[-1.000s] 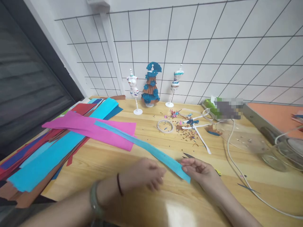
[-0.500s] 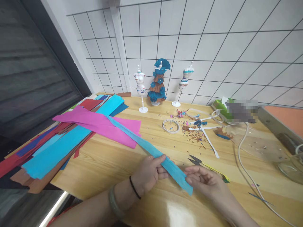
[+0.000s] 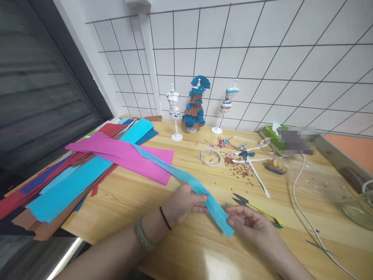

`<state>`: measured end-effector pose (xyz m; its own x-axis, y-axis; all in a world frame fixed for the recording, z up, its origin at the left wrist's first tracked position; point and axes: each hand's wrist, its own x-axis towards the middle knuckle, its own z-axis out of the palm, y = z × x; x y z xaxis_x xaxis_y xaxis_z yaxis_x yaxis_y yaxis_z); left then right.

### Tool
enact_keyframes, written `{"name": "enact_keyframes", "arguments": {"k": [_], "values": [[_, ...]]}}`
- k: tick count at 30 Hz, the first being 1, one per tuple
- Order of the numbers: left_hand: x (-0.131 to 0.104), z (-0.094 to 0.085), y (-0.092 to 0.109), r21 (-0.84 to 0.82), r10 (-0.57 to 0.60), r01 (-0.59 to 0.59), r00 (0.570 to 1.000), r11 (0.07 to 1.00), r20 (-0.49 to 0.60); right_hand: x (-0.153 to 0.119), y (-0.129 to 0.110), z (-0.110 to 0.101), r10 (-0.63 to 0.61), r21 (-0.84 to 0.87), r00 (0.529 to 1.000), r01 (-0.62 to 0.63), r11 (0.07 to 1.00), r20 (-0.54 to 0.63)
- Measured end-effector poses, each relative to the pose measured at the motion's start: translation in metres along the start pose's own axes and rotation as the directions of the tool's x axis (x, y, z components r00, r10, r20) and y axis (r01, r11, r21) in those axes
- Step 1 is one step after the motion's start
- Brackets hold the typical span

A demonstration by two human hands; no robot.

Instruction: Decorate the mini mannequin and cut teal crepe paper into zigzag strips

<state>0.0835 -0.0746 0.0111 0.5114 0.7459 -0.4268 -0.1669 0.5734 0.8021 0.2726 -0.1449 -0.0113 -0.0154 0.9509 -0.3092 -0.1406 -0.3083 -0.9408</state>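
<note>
A long blue crepe paper strip (image 3: 216,212) runs from the paper pile down to my hands. My left hand (image 3: 186,201) pinches it, thumb on top and fingers beneath. Near the strip's free end, my right hand (image 3: 251,222) grips the edge between thumb and fingers. The far part of the strip lies across a magenta paper sheet (image 3: 122,155). Just beyond my right hand lie yellow-handled thread snips (image 3: 258,210), their dark blades pointing left.
Coloured paper sheets (image 3: 72,190) are heaped at left. Against the tiled wall stand a paper-dressed mannequin (image 3: 194,105) and two white mannequins (image 3: 174,105) (image 3: 229,103). A tape roll (image 3: 210,157), paper scraps (image 3: 240,170), a white cable (image 3: 295,194) and a glass jar (image 3: 359,210) lie rightward.
My left hand has shifted slightly along the strip, which now bends more above it. The free end has swung a little left. The camera view has tilted slightly up.
</note>
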Motion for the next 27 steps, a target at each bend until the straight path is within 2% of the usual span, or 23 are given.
{"name": "enact_keyframes", "arguments": {"k": [7, 10, 13, 18, 22, 27], "values": [[0.005, -0.002, 0.004, -0.031, -0.003, 0.002, 1.0, 1.0, -0.023, 0.002, 0.006, -0.002, -0.018, -0.051, 1.0, 0.017, 0.999, -0.012], [0.006, -0.001, 0.005, -0.053, -0.044, 0.044, 0.999, 0.998, -0.01, 0.002, 0.006, -0.002, -0.022, -0.073, 1.0, 0.02, 0.997, -0.021], [0.005, 0.0, 0.005, 0.033, -0.076, 0.074, 0.996, 0.997, 0.038, 0.002, 0.004, -0.002, -0.032, -0.11, 0.999, 0.029, 0.994, -0.027], [0.01, -0.005, 0.006, 0.165, -0.031, 0.013, 0.994, 0.986, 0.107, 0.0, -0.001, -0.003, -0.018, -0.156, 1.0, 0.014, 0.988, -0.022], [0.018, -0.017, 0.019, 0.161, 0.014, -0.023, 0.998, 0.987, 0.054, -0.003, -0.004, -0.002, -0.014, -0.156, 0.998, 0.004, 0.988, -0.066], [0.027, -0.032, 0.024, 0.131, 0.125, -0.122, 0.992, 0.984, -0.01, -0.005, -0.003, -0.006, 0.0, -0.356, 0.993, -0.043, 0.933, -0.122]]}}
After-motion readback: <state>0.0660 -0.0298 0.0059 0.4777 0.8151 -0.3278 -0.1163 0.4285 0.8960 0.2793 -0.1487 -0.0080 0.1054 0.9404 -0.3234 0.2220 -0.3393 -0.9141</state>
